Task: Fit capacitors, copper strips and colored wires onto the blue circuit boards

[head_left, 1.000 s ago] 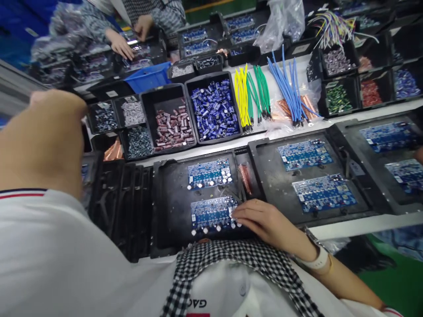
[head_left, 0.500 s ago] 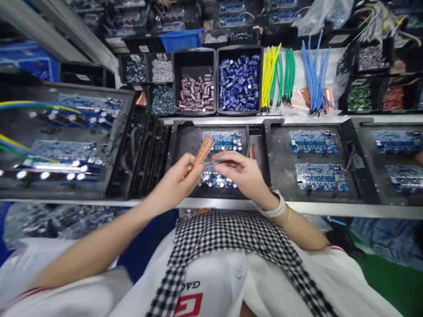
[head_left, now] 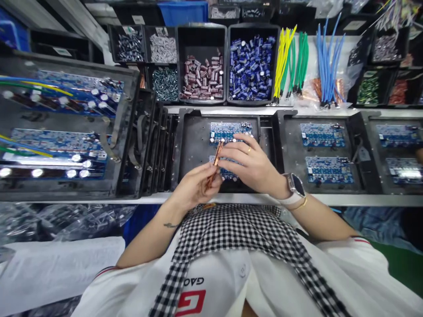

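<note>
Thin copper strips (head_left: 218,154) stand in a narrow bundle over the middle tray. Their lower part is gripped between the thumb and fingers of my left hand (head_left: 197,186). At the bundle's upper part, the fingertips of my right hand (head_left: 256,166) press against the strips; its thumb is hidden. Beneath the hands lies a black tray (head_left: 191,143) with two blue circuit boards. The upper circuit board (head_left: 228,127) shows mostly in full, while the lower board (head_left: 228,175) is largely covered by my right hand.
Behind the tray are bins of brown capacitors (head_left: 205,79) and blue capacitors (head_left: 253,68). Yellow wires (head_left: 284,57), green wires (head_left: 300,61) and blue wires (head_left: 327,66) lie right of them. More board trays stand right (head_left: 330,178) and left (head_left: 114,176).
The copper bundle has come lower and turned edge-on. My left hand has shifted right and toward my body. My right hand's fingers have moved onto the strips. The view has tilted down.
</note>
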Available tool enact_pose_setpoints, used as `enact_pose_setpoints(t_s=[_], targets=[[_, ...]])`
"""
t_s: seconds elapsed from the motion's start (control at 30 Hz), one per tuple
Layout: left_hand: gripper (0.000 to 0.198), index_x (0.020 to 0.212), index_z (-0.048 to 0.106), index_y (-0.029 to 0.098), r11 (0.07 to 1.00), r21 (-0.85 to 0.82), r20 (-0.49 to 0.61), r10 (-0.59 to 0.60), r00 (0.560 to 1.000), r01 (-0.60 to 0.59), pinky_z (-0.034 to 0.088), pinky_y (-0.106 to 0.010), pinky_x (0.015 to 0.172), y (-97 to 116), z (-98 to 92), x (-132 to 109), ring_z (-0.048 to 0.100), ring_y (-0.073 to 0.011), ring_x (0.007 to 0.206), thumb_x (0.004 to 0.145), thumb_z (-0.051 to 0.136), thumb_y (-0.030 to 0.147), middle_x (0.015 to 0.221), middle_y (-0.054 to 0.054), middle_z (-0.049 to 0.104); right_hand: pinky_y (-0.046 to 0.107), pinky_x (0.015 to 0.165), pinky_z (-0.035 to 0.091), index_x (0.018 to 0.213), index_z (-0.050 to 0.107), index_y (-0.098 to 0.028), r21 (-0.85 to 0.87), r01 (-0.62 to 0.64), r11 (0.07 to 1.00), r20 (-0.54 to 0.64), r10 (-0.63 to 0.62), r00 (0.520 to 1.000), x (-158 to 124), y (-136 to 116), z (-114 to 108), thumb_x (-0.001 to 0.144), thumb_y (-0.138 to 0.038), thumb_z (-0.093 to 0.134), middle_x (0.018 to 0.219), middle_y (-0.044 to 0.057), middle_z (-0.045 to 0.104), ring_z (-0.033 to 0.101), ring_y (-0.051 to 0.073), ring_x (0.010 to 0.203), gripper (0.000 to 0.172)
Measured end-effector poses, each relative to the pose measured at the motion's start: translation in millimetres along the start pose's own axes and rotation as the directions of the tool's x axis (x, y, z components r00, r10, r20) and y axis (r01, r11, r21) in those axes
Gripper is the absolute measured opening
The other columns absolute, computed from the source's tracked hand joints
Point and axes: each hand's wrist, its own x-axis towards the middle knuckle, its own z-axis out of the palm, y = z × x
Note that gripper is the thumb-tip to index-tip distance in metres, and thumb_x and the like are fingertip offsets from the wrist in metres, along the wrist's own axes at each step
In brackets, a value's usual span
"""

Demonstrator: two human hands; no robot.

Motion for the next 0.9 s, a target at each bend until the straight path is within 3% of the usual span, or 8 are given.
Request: enact_pose_setpoints(t_s=[0.1,0.23,0.37,0.47,0.6,0.73,0.83,0.9], targets=[[0.032,0.092,0.053,0.017,0.989,0.04,-0.194,0.151,0.969,-0.146,0.045,-0.018,0.04,9.2,-19.1,16.0,0.05,-0.0088,0.051,0.083,0.072,0.041,0.072,0.002,0.052,0.043,0.096,0.045,0.106,0.07,-0.024,-0.141,-0.094,0.985,0.142,0.114,0.983,10.6,44.7,-3.8,0.101,-0.017,0.043,0.106,0.005,0.068,0.057,0.021,0.103,0.028],[0.028,0.092,0.056,0.014,0.974,0.056,-0.377,0.224,0.899,-0.219,0.016,-0.009,0.035,19.5,-39.6,39.5,0.024,-0.0016,0.039,0.083,0.07,0.038,0.058,0.009,0.036,0.044,0.088,0.041,0.106,0.071,-0.028,-0.324,-0.225,0.919,0.231,0.308,0.923,17.4,109.7,16.4,0.101,-0.019,0.041,0.089,0.004,0.065,0.054,0.021,0.091,0.032],[0.033,0.091,0.051,0.017,0.972,0.096,-0.382,0.233,0.894,-0.213,0.016,-0.01,0.037,21.4,-47.7,51.2,0.024,-0.002,0.041,0.08,0.075,0.038,0.057,0.009,0.039,0.043,0.09,0.037,0.098,0.073,-0.027,-0.333,-0.188,0.924,0.319,0.298,0.9,18.5,137.2,41.6,0.101,-0.018,0.041,0.084,0.003,0.063,0.053,0.021,0.09,0.033],[0.038,0.085,0.046,0.018,0.969,0.115,-0.409,0.247,0.878,-0.219,0.016,-0.011,0.039,18.4,-49.6,55.3,0.025,-0.0016,0.042,0.079,0.077,0.039,0.059,0.007,0.046,0.044,0.091,0.035,0.099,0.073,-0.027,-0.288,-0.211,0.934,0.329,0.303,0.895,14.7,142.2,51.0,0.101,-0.018,0.042,0.083,0.003,0.063,0.052,0.022,0.091,0.032],[0.038,0.091,0.053,0.015,0.969,0.11,-0.415,0.248,0.875,-0.223,0.016,-0.011,0.04,14.2,-49.8,60.3,0.03,-0.0015,0.045,0.075,0.08,0.036,0.067,0.004,0.052,0.045,0.093,0.035,0.098,0.074,-0.028,-0.247,-0.254,0.935,0.322,0.327,0.889,8.4,146.2,53.3,0.1,-0.017,0.042,0.082,0.002,0.063,0.052,0.022,0.091,0.033],[0.036,0.092,0.056,0.012,0.96,0.125,-0.401,0.281,0.872,-0.251,0.017,-0.012,0.041,11.9,-45.1,61.0,0.031,-0.0031,0.046,0.076,0.078,0.037,0.064,0.002,0.052,0.049,0.094,0.038,0.098,0.074,-0.025,-0.227,-0.301,0.926,0.292,0.36,0.886,13.7,127.7,42.4,0.098,-0.019,0.047,0.095,0.006,0.064,0.054,0.025,0.098,0.027],[0.034,0.096,0.055,0.013,0.946,0.131,-0.369,0.324,0.871,-0.297,0.016,-0.013,0.041,10.1,-36.4,57.7,0.028,-0.0034,0.045,0.08,0.074,0.036,0.062,0.003,0.052,0.046,0.093,0.046,0.121,0.066,-0.023,0.009,-0.443,0.897,0.158,0.436,0.886,24.3,93.0,35.5,0.095,-0.027,0.059,0.111,0.009,0.064,0.057,0.025,0.105,0.027],[0.032,0.097,0.052,0.016,0.932,0.146,-0.34,0.361,0.868,-0.33,0.016,-0.013,0.041,8.1,-28.1,55.4,0.027,-0.0035,0.045,0.083,0.072,0.036,0.062,0.004,0.054,0.04,0.089,0.052,0.125,0.062,-0.022,0.292,-0.533,0.794,0.097,0.53,0.843,30.7,69.2,37.9,0.091,-0.032,0.066,0.114,0.008,0.064,0.061,0.022,0.101,0.035]])
